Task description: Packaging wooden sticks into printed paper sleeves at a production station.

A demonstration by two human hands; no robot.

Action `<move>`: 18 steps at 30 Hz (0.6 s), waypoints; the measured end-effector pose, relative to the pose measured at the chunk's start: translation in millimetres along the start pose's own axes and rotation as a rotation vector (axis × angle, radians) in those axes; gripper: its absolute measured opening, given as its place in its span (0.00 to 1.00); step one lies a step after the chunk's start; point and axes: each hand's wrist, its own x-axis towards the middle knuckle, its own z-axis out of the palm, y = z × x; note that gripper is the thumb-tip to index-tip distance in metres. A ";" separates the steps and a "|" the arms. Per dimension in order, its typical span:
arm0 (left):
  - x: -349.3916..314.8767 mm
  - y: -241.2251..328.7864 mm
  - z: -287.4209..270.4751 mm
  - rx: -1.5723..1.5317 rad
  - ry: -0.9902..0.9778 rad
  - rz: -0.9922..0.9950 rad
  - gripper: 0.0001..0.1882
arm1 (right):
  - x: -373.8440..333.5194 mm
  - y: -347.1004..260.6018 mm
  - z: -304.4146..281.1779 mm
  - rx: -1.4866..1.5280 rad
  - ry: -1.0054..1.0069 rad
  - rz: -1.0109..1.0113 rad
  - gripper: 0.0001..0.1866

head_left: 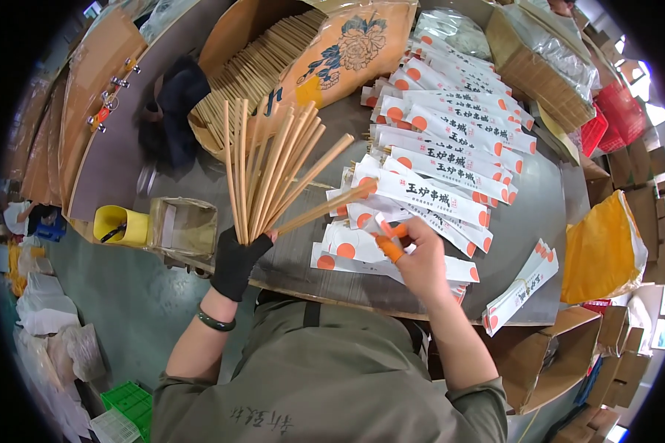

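My left hand (240,258), in a black fingerless glove, is closed around the lower ends of a fanned bundle of wooden chopsticks (279,170). One chopstick leans far to the right, its tip near the printed paper sleeves. Orange finger cots cover fingertips of my right hand (414,255). These fingers pinch the end of a small white-and-orange paper sleeve (381,224), mostly hidden by the hand. Just beyond lies a large overlapping pile of white chopstick sleeves with orange dots (428,193), with chopstick ends showing at the left of some.
Behind my left hand, an open bag of loose chopsticks (266,52) lies beside dark cloth (177,103). A yellow container (120,225) and a clear box (183,227) sit at the left edge. A bundle of sleeves (521,288) rests at the right; cartons (543,74) stand behind.
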 end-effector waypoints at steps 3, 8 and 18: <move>-2.8 7.8 -16.6 0.111 -0.098 0.058 0.14 | 5.6 -21.9 -12.3 0.081 -0.031 0.037 0.10; 6.1 17.5 -37.6 0.281 -0.231 0.101 0.15 | 4.3 -22.7 -23.1 0.062 -0.171 0.049 0.08; 17.1 15.9 -54.2 0.383 -0.266 0.153 0.16 | -2.4 -18.7 -30.5 -0.021 -0.218 -0.017 0.08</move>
